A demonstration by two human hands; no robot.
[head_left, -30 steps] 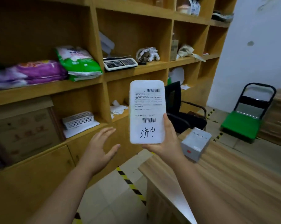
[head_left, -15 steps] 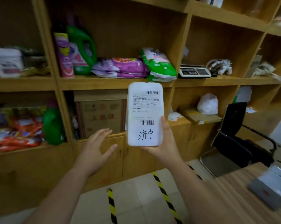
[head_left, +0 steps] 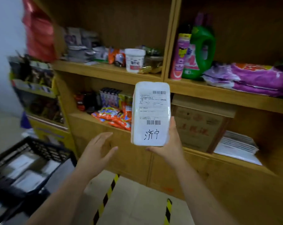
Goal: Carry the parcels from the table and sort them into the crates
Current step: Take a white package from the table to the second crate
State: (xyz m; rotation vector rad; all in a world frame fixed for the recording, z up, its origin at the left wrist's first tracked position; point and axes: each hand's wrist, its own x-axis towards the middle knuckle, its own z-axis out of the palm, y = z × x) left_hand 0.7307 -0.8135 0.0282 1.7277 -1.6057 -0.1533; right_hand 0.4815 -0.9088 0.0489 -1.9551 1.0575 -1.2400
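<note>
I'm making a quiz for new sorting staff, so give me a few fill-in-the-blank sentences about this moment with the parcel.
1. The white parcel is held upright in the ____ hand.
2. The left hand is ____ and touches nothing.
3. The black crate at lower left already holds ____ parcels.
4. The green detergent jug stands on the shelf beside a ____ spray can.

Missing words: right; open; white; pink
</note>
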